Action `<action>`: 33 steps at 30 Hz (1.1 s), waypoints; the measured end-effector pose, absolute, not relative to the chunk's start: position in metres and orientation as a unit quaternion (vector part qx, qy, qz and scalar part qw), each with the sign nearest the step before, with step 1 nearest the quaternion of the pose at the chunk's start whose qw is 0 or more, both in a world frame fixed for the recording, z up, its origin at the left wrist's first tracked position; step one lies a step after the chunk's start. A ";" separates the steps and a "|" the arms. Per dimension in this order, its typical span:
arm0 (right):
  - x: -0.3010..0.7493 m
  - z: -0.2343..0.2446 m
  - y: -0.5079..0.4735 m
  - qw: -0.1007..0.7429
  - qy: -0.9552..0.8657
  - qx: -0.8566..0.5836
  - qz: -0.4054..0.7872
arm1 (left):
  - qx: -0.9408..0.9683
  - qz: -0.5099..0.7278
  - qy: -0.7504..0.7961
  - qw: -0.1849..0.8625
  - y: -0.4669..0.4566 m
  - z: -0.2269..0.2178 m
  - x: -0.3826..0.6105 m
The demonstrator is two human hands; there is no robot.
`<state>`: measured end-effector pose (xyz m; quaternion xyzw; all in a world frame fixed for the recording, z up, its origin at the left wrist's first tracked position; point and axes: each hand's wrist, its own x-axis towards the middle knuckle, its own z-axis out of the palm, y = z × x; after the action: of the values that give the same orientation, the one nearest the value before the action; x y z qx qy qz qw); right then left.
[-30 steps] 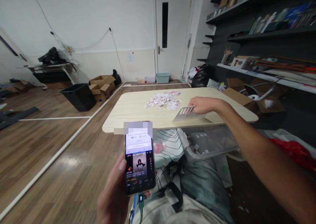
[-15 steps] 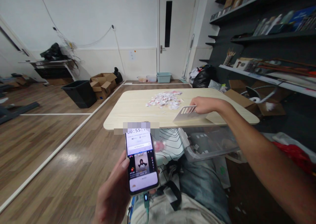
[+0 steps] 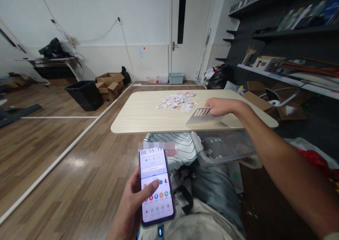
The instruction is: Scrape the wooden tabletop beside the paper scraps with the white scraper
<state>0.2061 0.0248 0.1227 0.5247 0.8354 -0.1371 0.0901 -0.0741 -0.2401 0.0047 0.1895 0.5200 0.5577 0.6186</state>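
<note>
My left hand [image 3: 135, 197] is closed around a smartphone [image 3: 156, 211], its thumb lying over the lit screen. The upper part of the screen shows a timer, the lower part rows of round icons. A cable plugs into the phone's bottom end. My right hand [image 3: 221, 107] grips a flat, pale scraper [image 3: 198, 117] by its slotted top, the blade edge resting on the light wooden tabletop [image 3: 137, 116]. Beyond the scraper, to its left, lies a heap of small white and pinkish paper scraps [image 3: 177, 101].
Below the table's near edge are a clear plastic bin [image 3: 225, 148] with some scraps and a patterned stool seat [image 3: 182, 153]. A black trash bin [image 3: 84, 96] and cardboard boxes [image 3: 109, 86] stand at left. Dark shelves [image 3: 291, 35] line the right wall.
My left hand and the phone have moved lower and slightly right. Its thumb has come over the screen, which now shows icons instead of a picture. The right hand and scraper stay put.
</note>
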 end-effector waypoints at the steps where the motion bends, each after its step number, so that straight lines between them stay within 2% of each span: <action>1: 0.206 0.122 0.025 0.089 0.835 0.525 -0.137 | 0.192 0.558 0.528 0.611 -0.239 0.005 -0.072; 10: 0.204 0.123 0.025 0.087 0.833 0.536 -0.105 | 0.223 0.532 0.481 0.660 -0.239 -0.004 -0.074; 16: 0.204 0.124 0.024 0.100 0.834 0.535 -0.096 | 0.251 0.520 0.497 0.648 -0.238 -0.007 -0.075; 22: 0.204 0.123 0.023 0.095 0.840 0.524 -0.102 | 0.206 0.517 0.486 0.674 -0.242 -0.007 -0.084; 28: 0.197 0.130 0.014 0.121 0.842 0.524 -0.054 | 0.143 0.528 0.532 0.647 -0.248 -0.018 -0.100; 33: 0.176 0.137 0.016 0.098 0.839 0.534 -0.018 | 0.117 0.545 0.547 0.625 -0.252 -0.023 -0.113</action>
<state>0.1759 0.0162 0.1366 0.5345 0.8393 -0.0181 0.0975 -0.1131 -0.2524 -0.0227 0.1174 0.5469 0.5447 0.6248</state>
